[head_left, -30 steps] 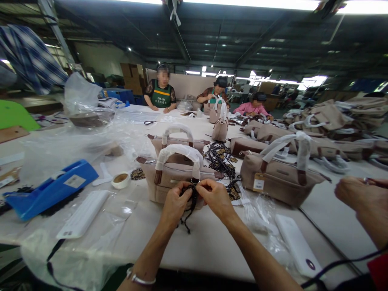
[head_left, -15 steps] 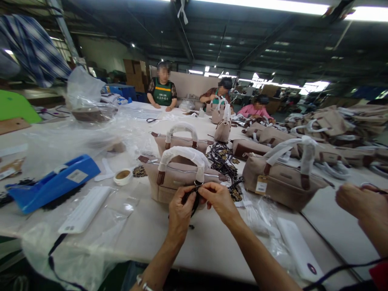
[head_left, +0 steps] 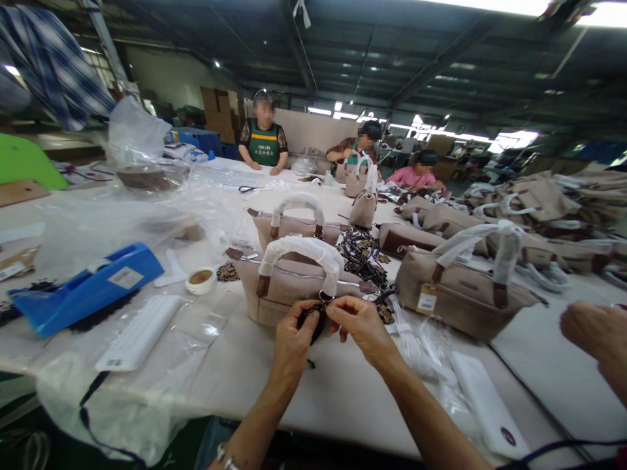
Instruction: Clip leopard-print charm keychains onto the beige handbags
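Observation:
A beige handbag [head_left: 279, 310] with brown trim stands upright before me, its handle [head_left: 298, 248] wrapped in white film. At the handle's right base hangs a metal ring [head_left: 325, 296]. Just below it, my left hand [head_left: 294, 336] pinches a dark, thin strap or cord [head_left: 319, 328], whose loose end dangles toward the table. My right hand [head_left: 360, 324] is close beside it, thumb and forefinger pressed together near the ring. What lies between those right fingertips is too small to make out.
More beige handbags [head_left: 455, 294] stand and lie to the right, beside a pile of dark cords with gold pieces [head_left: 363, 254]. On the left are a blue tape dispenser [head_left: 88, 287], a round tin [head_left: 200, 279] and plastic film. A co-worker's hand [head_left: 588, 329] reaches in from the right.
The view has shifted slightly. My left hand keeps its pinch on the dark strap, while my right fingers have drawn slightly away from it. The co-worker's hand at right has moved a little outward.

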Action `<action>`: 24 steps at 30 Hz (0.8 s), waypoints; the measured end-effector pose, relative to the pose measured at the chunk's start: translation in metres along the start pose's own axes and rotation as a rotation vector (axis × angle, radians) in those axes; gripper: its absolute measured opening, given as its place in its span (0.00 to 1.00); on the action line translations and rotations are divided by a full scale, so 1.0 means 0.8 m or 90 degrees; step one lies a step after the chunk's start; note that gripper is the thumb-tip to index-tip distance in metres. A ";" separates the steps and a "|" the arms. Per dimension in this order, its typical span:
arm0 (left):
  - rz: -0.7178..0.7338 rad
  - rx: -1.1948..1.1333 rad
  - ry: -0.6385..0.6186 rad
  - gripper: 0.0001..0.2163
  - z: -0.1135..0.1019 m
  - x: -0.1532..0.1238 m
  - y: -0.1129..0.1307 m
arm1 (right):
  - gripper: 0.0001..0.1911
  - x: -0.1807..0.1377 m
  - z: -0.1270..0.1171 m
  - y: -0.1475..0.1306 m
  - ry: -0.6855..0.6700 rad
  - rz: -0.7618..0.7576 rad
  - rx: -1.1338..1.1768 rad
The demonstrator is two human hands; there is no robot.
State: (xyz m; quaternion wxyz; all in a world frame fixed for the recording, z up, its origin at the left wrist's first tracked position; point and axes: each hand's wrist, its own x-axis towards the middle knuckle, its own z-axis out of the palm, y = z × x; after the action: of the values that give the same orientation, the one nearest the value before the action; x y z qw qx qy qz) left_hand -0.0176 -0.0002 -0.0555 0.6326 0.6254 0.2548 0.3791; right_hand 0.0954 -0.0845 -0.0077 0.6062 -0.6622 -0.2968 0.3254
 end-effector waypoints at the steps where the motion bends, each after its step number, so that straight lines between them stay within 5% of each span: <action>1: -0.012 -0.008 -0.005 0.11 0.000 0.000 0.000 | 0.12 0.000 0.000 0.000 -0.003 0.001 -0.003; 10: 0.027 0.084 0.046 0.07 -0.001 0.001 0.010 | 0.11 -0.002 0.001 0.000 0.004 0.011 -0.033; 24: -0.031 -0.081 0.011 0.10 -0.001 0.000 0.019 | 0.11 -0.004 0.005 -0.006 0.018 0.017 -0.009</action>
State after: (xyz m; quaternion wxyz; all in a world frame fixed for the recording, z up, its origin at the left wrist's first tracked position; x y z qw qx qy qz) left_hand -0.0208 -0.0005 -0.0408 0.6780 0.5742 0.2505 0.3845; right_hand 0.0902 -0.0839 -0.0027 0.6009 -0.6753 -0.2816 0.3219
